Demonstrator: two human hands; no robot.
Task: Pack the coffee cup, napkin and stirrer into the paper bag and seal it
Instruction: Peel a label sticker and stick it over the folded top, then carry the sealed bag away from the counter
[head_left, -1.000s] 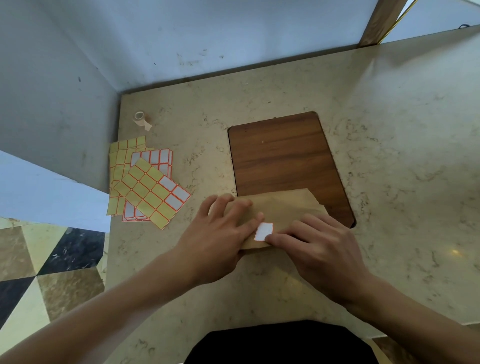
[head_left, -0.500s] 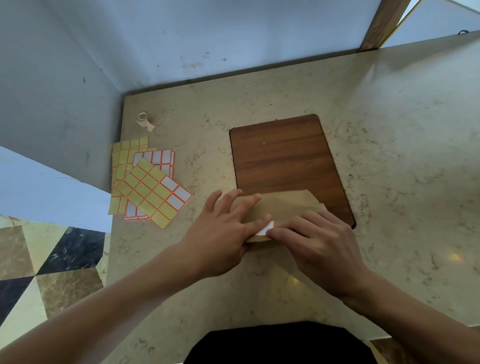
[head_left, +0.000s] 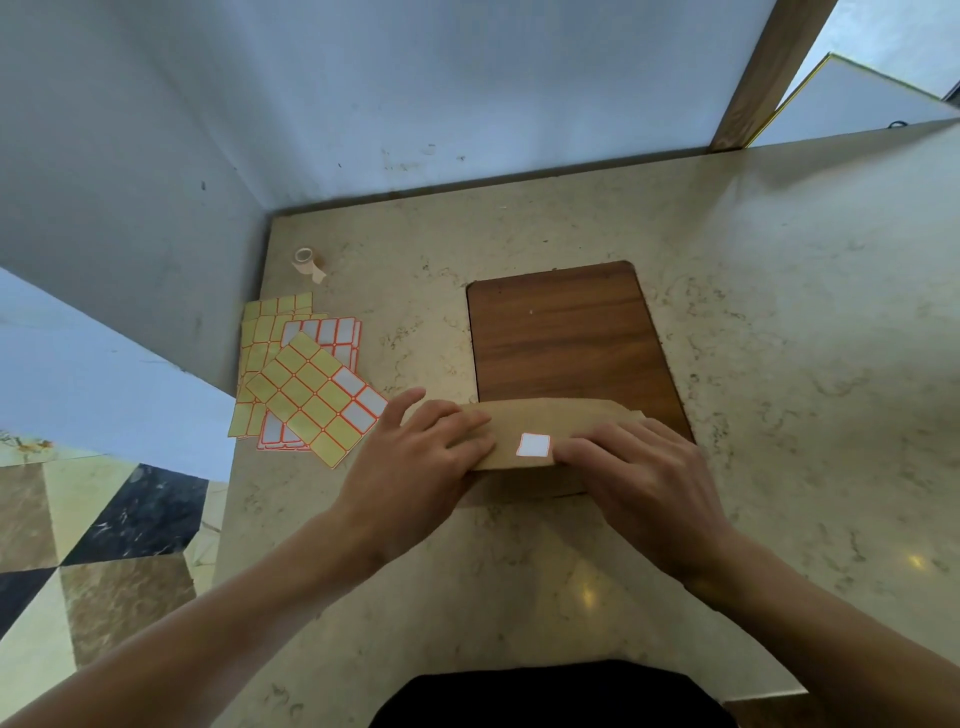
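Pressing paper bag flap, both hands; sticker btwn.

Surface: beige marble-look stone with fine dark veins, glossy, small light spots reflected near the front edge.
Back wall: pale blue-white, scuffed and marked just above the surface.
Left wall: same pale paint, meeting the back wall at a corner.
Post: wooden, upright at the far right.
Floor: polished stone in black, brown and cream triangles, lower left.
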